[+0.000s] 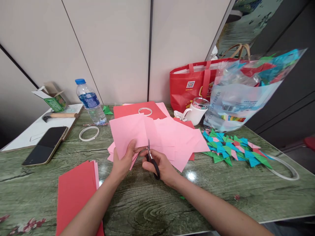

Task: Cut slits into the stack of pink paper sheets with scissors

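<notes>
My left hand (124,160) pinches the lower edge of a pink paper sheet (128,131) and holds it up above the table. My right hand (161,165) grips black-handled scissors (152,160), with the blades pointing up into the sheet's lower edge. Under the sheet lies a loose heap of pink papers (179,141), with red sheets (137,110) behind it.
Red paper stack (76,193) at front left. Phone (46,145), tape rings (89,133), water bottle (90,102), hammer (60,115) and small box (52,96) at left. White mug (195,113), red bag (194,83), plastic paper bag (246,88) and folded coloured paper pieces (233,150) at right.
</notes>
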`<state>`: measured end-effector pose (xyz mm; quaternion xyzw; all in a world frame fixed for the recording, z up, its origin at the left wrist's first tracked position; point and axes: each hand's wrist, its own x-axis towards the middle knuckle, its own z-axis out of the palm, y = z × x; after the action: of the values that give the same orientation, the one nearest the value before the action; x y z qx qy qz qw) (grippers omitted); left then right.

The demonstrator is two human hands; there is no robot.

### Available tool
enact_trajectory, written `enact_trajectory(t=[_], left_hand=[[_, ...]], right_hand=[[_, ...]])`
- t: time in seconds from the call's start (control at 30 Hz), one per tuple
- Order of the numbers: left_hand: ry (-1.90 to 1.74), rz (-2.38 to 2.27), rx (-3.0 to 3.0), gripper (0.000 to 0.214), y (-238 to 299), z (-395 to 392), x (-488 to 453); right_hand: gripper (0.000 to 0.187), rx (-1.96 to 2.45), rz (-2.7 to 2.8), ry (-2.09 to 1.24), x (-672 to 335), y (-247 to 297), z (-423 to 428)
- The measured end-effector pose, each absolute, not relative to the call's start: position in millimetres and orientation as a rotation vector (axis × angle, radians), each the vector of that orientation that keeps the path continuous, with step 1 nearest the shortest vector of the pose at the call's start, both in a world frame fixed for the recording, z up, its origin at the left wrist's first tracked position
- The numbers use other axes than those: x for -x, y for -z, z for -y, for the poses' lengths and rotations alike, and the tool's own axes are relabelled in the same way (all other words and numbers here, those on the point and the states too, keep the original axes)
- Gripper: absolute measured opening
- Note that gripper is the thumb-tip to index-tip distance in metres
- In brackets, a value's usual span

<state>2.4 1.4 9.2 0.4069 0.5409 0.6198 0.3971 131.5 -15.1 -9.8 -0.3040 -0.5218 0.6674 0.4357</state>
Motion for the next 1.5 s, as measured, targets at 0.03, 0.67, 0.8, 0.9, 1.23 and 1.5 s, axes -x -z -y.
enact_trajectory(t=[0.03, 0.67, 0.8, 0.9, 1.23, 1.5], left_hand=[[-1.563, -1.384, -1.033, 0.026, -8.6, -1.5, -2.1], [-1.599, -1.337, -1.015, 0.029, -10.9, 0.3, -5.4], [-1.593, -1.360, -1.003, 0.027, -9.8, 0.5, -5.0], [-1.582, -1.287, -0.987, 0.029, -9.3, 0.6, -5.4], [-1.514, -1.215, -0.955, 0.033, -8.9, 1.9, -6.0], [-1.470, -1.372, -0.991, 0.034, -11.3, 4.2, -4.8]], right_hand=[[0.034, 0.760, 1.299, -1.658, -131.6, 9.4, 15.4], [0.030, 0.769, 1.282, -1.612, -129.1, 20.2, 16.4], [0.028, 0.773, 1.271, -1.611, -128.5, 19.9, 16.9], [0.026, 0.797, 1.246, -1.618, -128.6, 19.8, 17.1], [0.023, 0.831, 1.198, -1.619, -127.4, 20.9, 17.6], [0.027, 0.834, 1.199, -1.614, -127.1, 19.5, 17.1]])
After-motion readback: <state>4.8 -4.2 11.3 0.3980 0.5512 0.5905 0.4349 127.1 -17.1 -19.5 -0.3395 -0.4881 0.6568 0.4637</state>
